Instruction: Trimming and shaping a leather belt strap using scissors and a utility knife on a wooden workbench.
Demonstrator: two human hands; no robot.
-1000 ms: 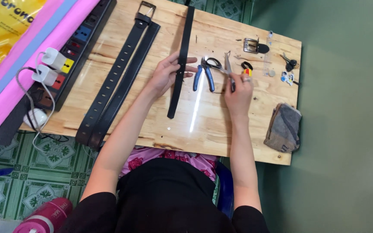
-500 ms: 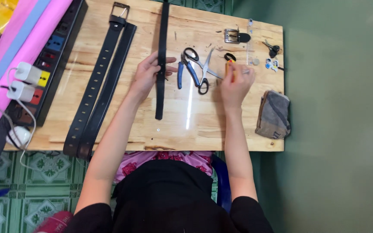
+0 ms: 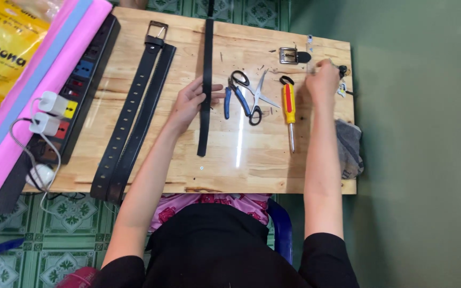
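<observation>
My left hand (image 3: pixel 189 101) lies on a narrow black belt strap (image 3: pixel 207 58) that runs straight down the middle of the wooden table (image 3: pixel 252 165); fingers and thumb grip its edges. My right hand (image 3: pixel 322 80) is stretched to the far right corner, fingers curled over some small dark metal bits (image 3: pixel 342 72); whether it holds one is hidden. A yellow and red screwdriver (image 3: pixel 289 106) lies loose on the table just left of that hand. Between the hands lie scissors (image 3: pixel 257 98) and blue-handled pliers (image 3: pixel 236 101).
A metal buckle (image 3: pixel 289 55) sits at the far edge. Two wider black belts (image 3: pixel 134 112) lie side by side on the left, beside a power strip (image 3: pixel 78 90) with white plugs. Pink and blue rolls (image 3: pixel 38 74) lie further left. A grey cloth (image 3: pixel 350 146) hangs at the right edge.
My right hand has put the screwdriver down and moved to the far right corner. The left hand has stayed on the black strap. The view has shifted closer.
</observation>
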